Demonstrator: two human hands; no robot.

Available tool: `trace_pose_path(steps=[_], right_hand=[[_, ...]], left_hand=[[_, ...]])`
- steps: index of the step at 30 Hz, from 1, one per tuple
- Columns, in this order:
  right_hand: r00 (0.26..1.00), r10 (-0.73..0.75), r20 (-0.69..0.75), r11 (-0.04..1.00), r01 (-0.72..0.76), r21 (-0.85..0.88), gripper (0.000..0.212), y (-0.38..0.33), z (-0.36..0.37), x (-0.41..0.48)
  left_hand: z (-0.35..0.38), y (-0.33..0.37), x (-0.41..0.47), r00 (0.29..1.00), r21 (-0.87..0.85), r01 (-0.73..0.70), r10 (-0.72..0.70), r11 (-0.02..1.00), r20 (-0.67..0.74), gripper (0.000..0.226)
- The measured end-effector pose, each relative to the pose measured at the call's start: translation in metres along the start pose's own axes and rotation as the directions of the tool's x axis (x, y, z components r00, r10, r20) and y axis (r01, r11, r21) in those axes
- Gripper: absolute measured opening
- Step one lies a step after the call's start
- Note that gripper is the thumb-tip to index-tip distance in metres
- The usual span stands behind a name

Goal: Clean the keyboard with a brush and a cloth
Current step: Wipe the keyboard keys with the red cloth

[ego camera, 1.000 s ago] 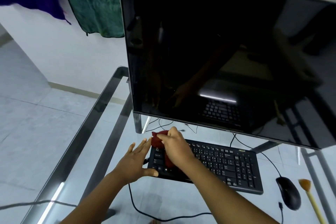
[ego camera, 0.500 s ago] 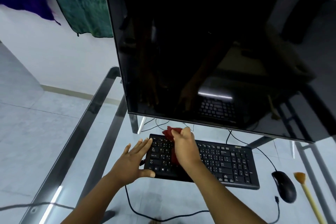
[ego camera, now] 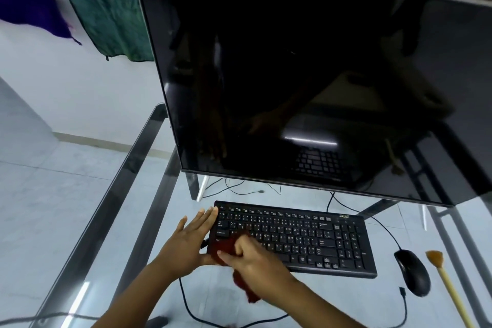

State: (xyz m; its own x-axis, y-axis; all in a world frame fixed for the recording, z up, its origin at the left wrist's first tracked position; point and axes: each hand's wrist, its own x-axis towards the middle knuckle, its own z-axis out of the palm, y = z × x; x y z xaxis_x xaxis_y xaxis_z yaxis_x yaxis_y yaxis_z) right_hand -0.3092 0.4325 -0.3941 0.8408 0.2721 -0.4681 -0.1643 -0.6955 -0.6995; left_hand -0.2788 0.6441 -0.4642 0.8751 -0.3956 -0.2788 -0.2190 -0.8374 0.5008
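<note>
Change: since the earlier frame the right hand (ego camera: 255, 261) has drawn the red cloth (ego camera: 226, 246) from the keyboard's far left corner down to its near left corner, and the cloth's tail now hangs past the front edge.
Right grip: fingers curled and pressed together over the bunched cloth, pushing it onto the lower-left keys.
Left grip: the left hand (ego camera: 187, 239) lies flat with fingers spread, against the keyboard's left end, thumb at the near corner; it braces and grasps nothing.
Keyboard: the black keyboard (ego camera: 292, 237) lies flat on the glass desk (ego camera: 149, 184), just in front of the monitor (ego camera: 306, 74), with its cable looping toward the near edge.
Brush: the brush (ego camera: 442, 277) lies idle on the desk at far right, just beyond the mouse (ego camera: 412, 271), well apart from both hands.
Progress: wiping is under way at the left end only. Brushing looks finished, judging by the brush set aside, though the frames cannot confirm it.
Left to do: likely the middle keys, the number pad and the right edge.
</note>
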Motion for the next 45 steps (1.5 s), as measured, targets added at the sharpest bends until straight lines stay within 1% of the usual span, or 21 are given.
trace_pose_path(steps=[2, 4, 8, 10, 12, 14, 17, 19, 21, 22, 24, 26, 28, 31, 32, 34, 36, 39, 41, 43, 45], right_hand=[[0.993, 0.053, -0.106, 0.982, -0.033, 0.184, 0.042, 0.011, -0.020, 0.001], [0.979, 0.113, -0.173, 0.963, -0.065, 0.260, 0.042, 0.016, -0.024, -0.001], [0.998, 0.061, -0.004, 0.998, -0.061, 0.029, 0.048, 0.022, -0.012, -0.016], [0.996, 0.091, -0.019, 0.985, -0.087, 0.152, 0.045, 0.026, -0.030, -0.012], [0.985, 0.135, -0.106, 0.955, -0.101, 0.277, 0.044, 0.028, -0.035, -0.007], [0.983, 0.098, -0.157, 0.976, -0.064, 0.207, 0.042, 0.024, -0.021, -0.009], [0.997, 0.039, -0.061, 0.993, -0.032, 0.114, 0.042, 0.027, -0.011, -0.013], [0.981, 0.098, -0.166, 0.971, -0.058, 0.230, 0.040, 0.034, -0.036, -0.003], [0.905, 0.229, -0.359, 0.899, -0.055, 0.435, 0.042, 0.041, -0.058, 0.008], [0.885, 0.263, -0.384, 0.871, -0.046, 0.489, 0.040, 0.041, -0.058, 0.011], [0.924, 0.204, -0.324, 0.913, -0.061, 0.402, 0.036, 0.031, -0.046, 0.013], [0.975, 0.115, -0.192, 0.969, -0.068, 0.238, 0.038, 0.023, -0.032, 0.010], [0.948, 0.128, -0.293, 0.986, -0.090, 0.140, 0.040, 0.028, -0.044, 0.020], [0.846, 0.270, -0.459, 0.922, -0.090, 0.377, 0.035, 0.038, -0.069, 0.034], [0.853, 0.261, -0.452, 0.927, -0.091, 0.363, 0.035, 0.038, -0.068, 0.034], [0.931, 0.147, -0.333, 0.980, -0.092, 0.174, 0.039, 0.039, -0.058, 0.028], [0.958, 0.092, -0.272, 0.995, -0.081, 0.053, 0.042, 0.047, -0.059, 0.022], [0.859, 0.236, -0.453, 0.958, -0.127, 0.258, 0.035, 0.071, -0.093, 0.026], [0.829, 0.269, -0.490, 0.937, -0.107, 0.333, 0.027, 0.078, -0.101, 0.025], [0.870, 0.243, -0.429, 0.946, -0.115, 0.304, 0.032, 0.078, -0.088, 0.018], [0.940, 0.144, -0.310, 0.989, -0.126, 0.077, 0.031, 0.075, -0.078, 0.008]], left_hand=[[-0.001, 0.001, 0.001, 1.000, -0.020, 0.006, -0.005, 1.000, 0.017, 0.120], [-0.002, 0.002, 0.001, 1.000, -0.021, 0.010, -0.010, 1.000, 0.029, 0.121], [-0.002, 0.001, 0.002, 0.999, 0.006, 0.013, -0.013, 1.000, 0.035, 0.121], [-0.003, 0.002, 0.002, 0.999, 0.003, 0.017, -0.017, 1.000, 0.046, 0.119], [-0.003, 0.003, 0.001, 0.998, -0.017, 0.022, -0.021, 1.000, 0.051, 0.119], [-0.003, 0.003, 0.001, 0.999, -0.020, 0.017, -0.016, 1.000, 0.046, 0.119], [-0.003, 0.002, 0.001, 0.999, -0.022, 0.018, -0.017, 1.000, 0.044, 0.119], [-0.004, 0.004, 0.001, 0.998, -0.018, 0.028, -0.026, 0.999, 0.059, 0.118], [-0.008, 0.012, 0.001, 0.997, 0.041, 0.048, -0.050, 0.998, 0.061, 0.118], [-0.010, 0.019, 0.001, 0.997, 0.105, 0.059, -0.065, 0.993, 0.051, 0.117], [-0.016, 0.036, 0.003, 0.996, 0.234, 0.077, -0.087, 0.969, 0.032, 0.114], [-0.016, 0.052, 0.006, 0.998, 0.261, 0.061, -0.057, 0.963, -0.025, 0.112], [-0.012, 0.064, 0.011, 0.995, 0.253, 0.019, 0.008, 0.967, -0.104, 0.113], [-0.004, 0.078, 0.023, 0.990, 0.261, -0.009, 0.046, 0.965, -0.137, 0.112], [-0.001, 0.084, 0.028, 0.991, 0.252, -0.004, 0.038, 0.968, -0.129, 0.111], [0.004, 0.097, 0.039, 0.991, 0.258, -0.025, 0.058, 0.966, -0.121, 0.108], [0.008, 0.105, 0.048, 0.993, 0.287, -0.052, 0.080, 0.957, -0.086, 0.101], [0.018, 0.105, 0.052, 0.995, 0.339, -0.078, 0.096, 0.937, -0.037, 0.097], [0.023, 0.100, 0.051, 0.994, 0.372, -0.083, 0.106, 0.924, -0.041, 0.095], [0.030, 0.095, 0.053, 0.993, 0.382, -0.088, 0.112, 0.920, -0.040, 0.094], [0.034, 0.092, 0.054, 0.989, 0.387, -0.109, 0.138, 0.915, -0.047, 0.093]])
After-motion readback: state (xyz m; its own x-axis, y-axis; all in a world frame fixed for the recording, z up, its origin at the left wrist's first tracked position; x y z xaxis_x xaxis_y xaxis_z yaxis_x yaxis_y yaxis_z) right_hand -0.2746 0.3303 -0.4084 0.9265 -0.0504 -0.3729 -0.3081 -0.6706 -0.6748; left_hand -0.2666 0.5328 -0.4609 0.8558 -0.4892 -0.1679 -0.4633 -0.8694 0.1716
